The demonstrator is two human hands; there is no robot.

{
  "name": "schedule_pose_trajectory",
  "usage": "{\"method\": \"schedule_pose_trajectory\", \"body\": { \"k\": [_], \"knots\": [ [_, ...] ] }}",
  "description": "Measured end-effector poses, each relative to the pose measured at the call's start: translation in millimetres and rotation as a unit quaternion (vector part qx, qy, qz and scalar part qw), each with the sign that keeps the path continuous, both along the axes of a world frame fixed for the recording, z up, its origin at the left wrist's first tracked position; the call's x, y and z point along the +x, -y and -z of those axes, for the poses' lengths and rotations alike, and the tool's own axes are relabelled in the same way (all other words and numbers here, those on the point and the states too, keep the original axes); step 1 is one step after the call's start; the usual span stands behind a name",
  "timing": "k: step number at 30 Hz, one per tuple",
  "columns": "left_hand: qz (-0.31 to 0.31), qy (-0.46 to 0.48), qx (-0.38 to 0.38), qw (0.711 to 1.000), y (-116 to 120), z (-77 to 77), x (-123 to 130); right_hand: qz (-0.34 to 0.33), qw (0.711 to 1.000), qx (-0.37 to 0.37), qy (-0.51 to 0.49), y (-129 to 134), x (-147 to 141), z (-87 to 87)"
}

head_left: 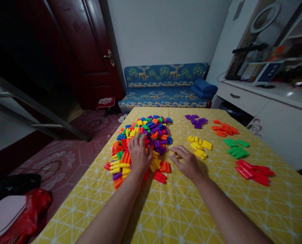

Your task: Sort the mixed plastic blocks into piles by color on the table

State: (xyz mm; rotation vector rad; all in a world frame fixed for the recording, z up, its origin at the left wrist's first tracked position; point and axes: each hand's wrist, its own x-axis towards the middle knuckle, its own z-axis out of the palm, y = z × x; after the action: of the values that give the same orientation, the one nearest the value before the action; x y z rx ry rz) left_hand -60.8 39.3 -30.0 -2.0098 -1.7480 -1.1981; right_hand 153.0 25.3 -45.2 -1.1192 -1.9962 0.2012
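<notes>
A big mixed heap of colourful plastic toy pieces [151, 128], bullet- or finger-shaped and many joined in small rows, covers the left part of the table. My left hand [140, 152] rests over the near side of this heap, palm down, fingers spread. Just right of the heap, my right hand [186, 162] hovers low above the cloth, its thumb and fingers bent but apart, with nothing visible between them. Single-colour groups lie to the right: purple pieces [196, 121], yellow pieces [200, 147], orange pieces [225, 128], green pieces [237, 148] and red pieces [254, 172].
A yellow cloth with white lines covers the table [166, 210]. Behind it stands a blue patterned sofa [163, 91]. A white cabinet [280, 122] is close on the right. Left on the floor are a metal ladder-like frame [44, 115] and a red plastic bag [36, 206].
</notes>
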Motion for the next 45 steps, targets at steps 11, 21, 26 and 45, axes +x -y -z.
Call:
{"method": "schedule_pose_trajectory", "body": {
  "k": [11,21,26,45],
  "knots": [
    [0.015,-0.013,-0.033,0.999,-5,8.0,-4,-0.042,0.983,-0.106,0.141,20,-27,-13.9],
    [0.114,0.048,-0.034,0.992,-10,12.6,-7,-0.081,0.988,-0.076,0.111,15,-26,-4.8],
    [0.198,0.145,-0.023,0.969,-12,15.4,-5,-0.077,0.988,-0.059,0.123,14,-27,-3.1],
    [0.237,0.168,-0.041,0.956,-16,22.1,-3,-0.031,0.985,-0.074,-0.155,4,-23,6.2]
  ]
}}
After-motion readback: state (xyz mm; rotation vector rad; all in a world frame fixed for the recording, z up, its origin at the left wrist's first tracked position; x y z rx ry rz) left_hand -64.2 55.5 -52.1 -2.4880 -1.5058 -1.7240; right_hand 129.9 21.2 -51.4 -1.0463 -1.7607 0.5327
